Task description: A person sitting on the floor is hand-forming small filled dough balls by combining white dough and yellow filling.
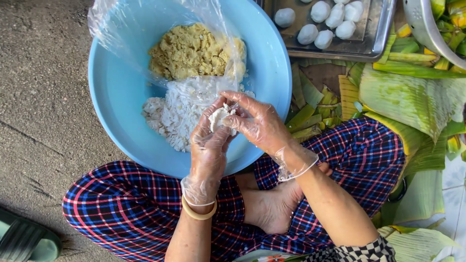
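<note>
A small lump of white dough sits pinched between two hands in thin clear plastic gloves, just over the near rim of a large light-blue bowl. The lump looks soft, pale and irregular, with a rough, crumbly edge; most of it is hidden by fingers, so no long axis or pointing direction can be made out.

The left hand cups the lump from below, fingers curled closed around it. The right hand presses on it from the side with thumb and fingertips — also closed on the dough.

Inside the blue bowl, a clear plastic bag lies open. It holds a mound of crumbly yellow filling at the bowl's far side, and a heap of white shredded mixture nearer the hands.

Beyond the bowl, to its right, a metal tray carries several smooth white balls. Right of the bowl — past the person's checked trouser knee — lie green banana leaves and cut leaf strips. The bowl rests on grey concrete ground, against the person's crossed legs.
</note>
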